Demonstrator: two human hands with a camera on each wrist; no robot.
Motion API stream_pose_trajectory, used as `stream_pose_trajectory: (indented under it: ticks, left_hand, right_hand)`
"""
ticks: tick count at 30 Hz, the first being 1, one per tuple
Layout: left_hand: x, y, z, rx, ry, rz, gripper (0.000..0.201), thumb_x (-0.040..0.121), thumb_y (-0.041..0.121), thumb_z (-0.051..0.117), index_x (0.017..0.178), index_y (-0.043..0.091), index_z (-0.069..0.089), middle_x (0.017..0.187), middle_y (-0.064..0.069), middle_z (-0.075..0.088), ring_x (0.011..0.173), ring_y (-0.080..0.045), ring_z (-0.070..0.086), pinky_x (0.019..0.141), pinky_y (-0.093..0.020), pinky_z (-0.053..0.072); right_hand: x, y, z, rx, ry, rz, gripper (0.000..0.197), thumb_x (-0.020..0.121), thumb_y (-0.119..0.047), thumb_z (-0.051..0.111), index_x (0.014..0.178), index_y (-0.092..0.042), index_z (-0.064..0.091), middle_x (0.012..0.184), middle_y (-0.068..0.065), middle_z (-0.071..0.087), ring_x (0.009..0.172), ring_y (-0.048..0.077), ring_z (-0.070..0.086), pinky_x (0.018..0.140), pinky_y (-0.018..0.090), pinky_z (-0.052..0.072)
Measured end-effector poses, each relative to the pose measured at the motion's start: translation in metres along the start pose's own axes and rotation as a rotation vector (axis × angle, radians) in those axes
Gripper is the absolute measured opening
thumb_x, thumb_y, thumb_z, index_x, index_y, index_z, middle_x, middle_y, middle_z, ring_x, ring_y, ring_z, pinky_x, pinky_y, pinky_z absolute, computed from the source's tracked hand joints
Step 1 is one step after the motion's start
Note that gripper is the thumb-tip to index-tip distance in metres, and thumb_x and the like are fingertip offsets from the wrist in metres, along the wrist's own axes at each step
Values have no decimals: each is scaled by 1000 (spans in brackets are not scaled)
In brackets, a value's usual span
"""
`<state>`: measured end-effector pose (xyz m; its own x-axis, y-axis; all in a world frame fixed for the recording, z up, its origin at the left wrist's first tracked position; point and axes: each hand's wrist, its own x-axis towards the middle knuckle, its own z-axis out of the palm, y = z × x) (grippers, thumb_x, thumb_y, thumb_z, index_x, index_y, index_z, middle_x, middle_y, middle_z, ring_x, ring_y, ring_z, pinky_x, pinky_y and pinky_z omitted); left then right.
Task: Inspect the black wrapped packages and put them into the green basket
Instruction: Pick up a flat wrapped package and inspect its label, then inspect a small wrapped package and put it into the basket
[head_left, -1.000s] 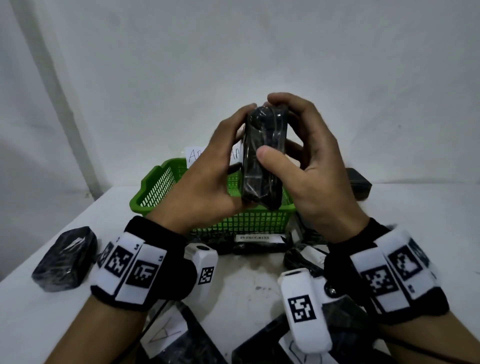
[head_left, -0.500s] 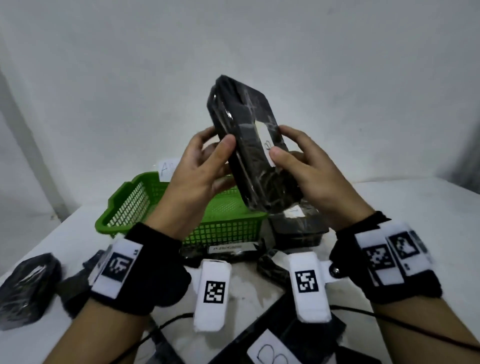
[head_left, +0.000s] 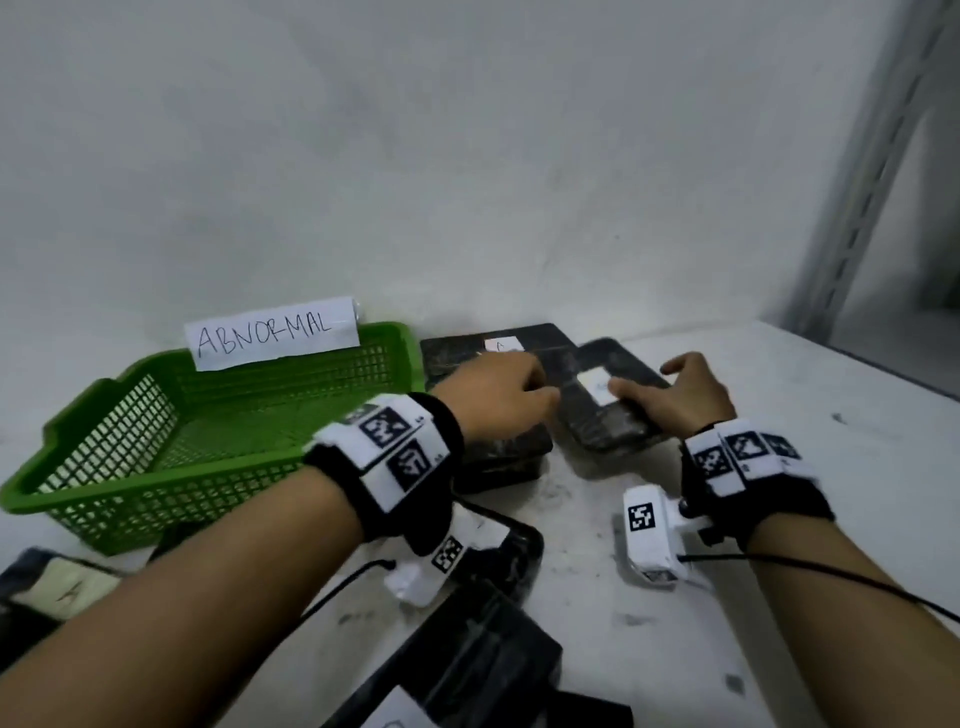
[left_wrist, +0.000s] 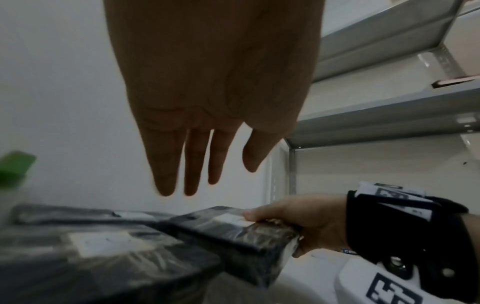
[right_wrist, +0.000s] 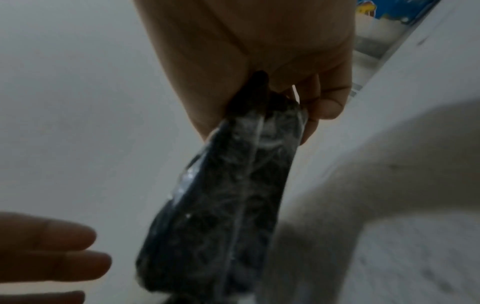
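Observation:
The green basket (head_left: 156, 467) with an "ABNORMAL" paper label stands at the left of the white table. Just right of it lie several black wrapped packages. My right hand (head_left: 649, 384) grips one black package (head_left: 597, 426) low over the table, thumb on its white label and fingers round its far edge. The right wrist view shows that package (right_wrist: 221, 205) edge-on under the palm. My left hand (head_left: 519, 400) hovers over a neighbouring package (head_left: 498, 457). In the left wrist view, the left hand's fingers (left_wrist: 192, 164) hang straight and hold nothing, above the held package (left_wrist: 233, 232).
Another labelled black package (head_left: 519, 343) lies against the back wall. More packages lie near me at the front (head_left: 467, 665) and front left (head_left: 52, 592). A grey metal shelf frame (head_left: 857, 208) stands at the right. Bare white table (head_left: 805, 389) extends to the right.
Both hands held the package up in front of me; now the right hand has brought it down to the table right of the basket. The left hand has let go.

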<state>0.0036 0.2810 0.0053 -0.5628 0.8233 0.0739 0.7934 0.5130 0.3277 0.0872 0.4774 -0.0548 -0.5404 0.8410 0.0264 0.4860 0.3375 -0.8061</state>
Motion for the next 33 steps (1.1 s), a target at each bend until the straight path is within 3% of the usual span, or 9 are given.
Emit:
stream_pose_trajectory:
  ticks: [3, 6, 12, 16, 20, 23, 26, 29, 33]
  left_hand:
    - [14, -1, 13, 106, -251, -76, 43, 96, 44, 57, 126, 13, 60, 126, -5, 63, 115, -26, 59, 95, -33, 48]
    - [19, 0, 17, 174, -335, -106, 41, 90, 39, 68, 124, 16, 62, 121, -4, 65, 110, -25, 61, 89, -32, 48]
    - [19, -2, 25, 217, -265, -110, 39, 87, 34, 70, 121, 15, 64, 121, -6, 65, 109, -26, 61, 84, -31, 48]
    - [16, -1, 26, 234, -253, -103, 40, 90, 36, 66, 123, 14, 62, 123, -7, 63, 111, -27, 60, 82, -29, 45]
    - [7, -5, 22, 186, -295, -88, 39, 94, 38, 61, 127, 18, 62, 117, -3, 64, 107, -24, 60, 91, -32, 49]
    - [-7, -9, 12, 87, -200, -77, 34, 95, 38, 59, 126, 24, 64, 123, 2, 64, 114, -19, 60, 93, -27, 46]
    - [-27, -13, -5, -47, -92, -72, 29, 96, 37, 59, 121, 25, 67, 118, 8, 69, 111, -12, 62, 89, -24, 47]
    - [-53, -20, -24, -103, -59, -72, 25, 95, 39, 61, 114, 26, 71, 108, 10, 71, 98, -7, 65, 87, -26, 53]
    - [-95, -33, -43, -57, -101, -90, 21, 92, 42, 64, 91, 24, 75, 90, 7, 73, 81, -11, 66, 73, -29, 51]
  right_hand:
    - [7, 8, 20, -113, -77, 21, 61, 78, -52, 79, 116, -11, 57, 126, 15, 63, 118, 34, 58, 90, 35, 43]
    - [18, 9, 31, -241, -138, 12, 60, 75, -63, 74, 100, -9, 67, 110, 14, 70, 96, 34, 63, 75, 32, 43]
    - [24, 8, 37, -334, -143, -27, 60, 77, -67, 71, 92, -11, 58, 115, 17, 68, 85, 33, 57, 72, 32, 41]
    - [22, 5, 38, -346, -116, -54, 69, 81, -64, 69, 111, -3, 64, 124, 22, 66, 111, 39, 63, 76, 33, 41]
    - [18, 1, 38, -392, -126, -74, 73, 80, -67, 68, 116, -4, 62, 127, 22, 64, 115, 40, 61, 79, 34, 43]
    - [7, -13, 35, -476, -94, -151, 84, 74, -72, 69, 127, -8, 54, 134, 19, 57, 128, 40, 48, 96, 43, 46]
    - [-15, -44, 26, -438, -90, -347, 59, 77, -63, 72, 109, -16, 60, 118, 12, 65, 115, 34, 57, 90, 41, 49]
    - [-46, -78, 15, -432, -365, -487, 39, 82, -57, 72, 91, -19, 69, 97, 0, 71, 92, 20, 64, 76, 32, 47]
    - [-99, -113, 19, -606, -772, -693, 29, 78, -54, 75, 92, -28, 72, 89, -9, 74, 87, 12, 69, 81, 33, 55]
